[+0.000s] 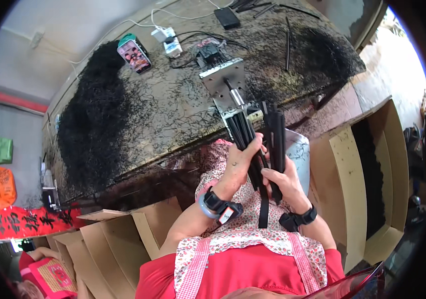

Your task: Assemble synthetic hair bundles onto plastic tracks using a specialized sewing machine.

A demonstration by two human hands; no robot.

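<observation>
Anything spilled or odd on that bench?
Yes: loose, stringy black scraps litter the table, heaped thickest on its left side. Looks odd because the mess spreads right up beside the phone and near the white plug block.

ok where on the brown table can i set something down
Likeliest: the thinly littered patch between the lit rectangular phone and silver metal bracket. Crowded: under the heaped black shavings at left, around the white plastic plug blocks.
</observation>
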